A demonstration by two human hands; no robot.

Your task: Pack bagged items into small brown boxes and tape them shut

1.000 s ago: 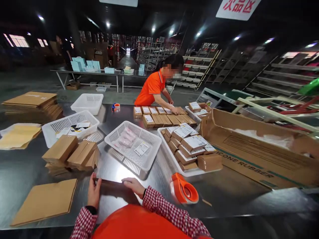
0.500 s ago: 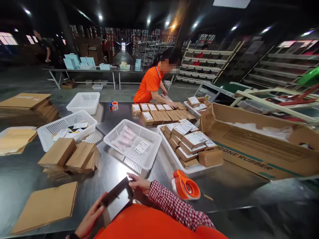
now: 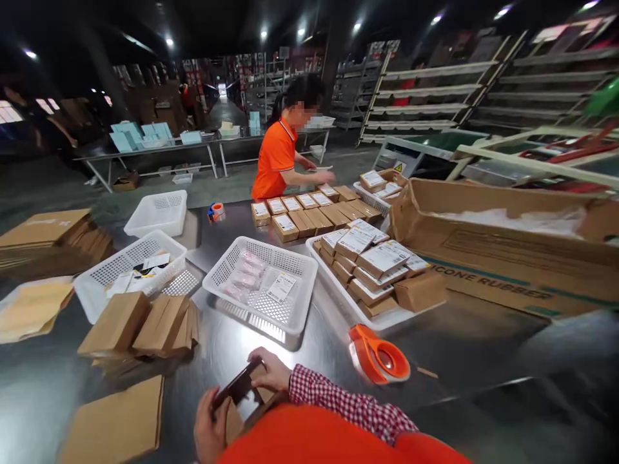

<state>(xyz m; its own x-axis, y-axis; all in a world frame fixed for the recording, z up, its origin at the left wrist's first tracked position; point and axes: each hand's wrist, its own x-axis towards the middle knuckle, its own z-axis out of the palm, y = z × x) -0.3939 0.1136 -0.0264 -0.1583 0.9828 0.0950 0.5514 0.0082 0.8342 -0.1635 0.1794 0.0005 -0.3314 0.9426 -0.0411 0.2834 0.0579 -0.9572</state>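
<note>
At the table's near edge, an open cardboard box (image 3: 244,399) is held between both hands, its dark inside facing up. My left hand (image 3: 210,425) grips its left end, with the thumb over the wall. On the far right corner is my right hand (image 3: 269,372), its fingers bent over the edge by a flap. Ahead stands a white basket (image 3: 309,283) with small pink-and-clear packets (image 3: 247,274) and a labelled white packet (image 3: 282,287). An orange tape dispenser (image 3: 380,356) lies to the right of my right hand.
Folded brown boxes (image 3: 116,322) and flat cardboard (image 3: 116,419) lie left. A basket of labelled boxes (image 3: 382,258) and a long carton (image 3: 488,258) stand right. Across the table, a person in orange (image 3: 275,158) reaches over rows of small boxes (image 3: 314,219).
The view has shifted. The box is turned and gripped closer in, with my left hand higher on its end and a flap now showing by my right hand. The other person's hand has lifted off the boxes.
</note>
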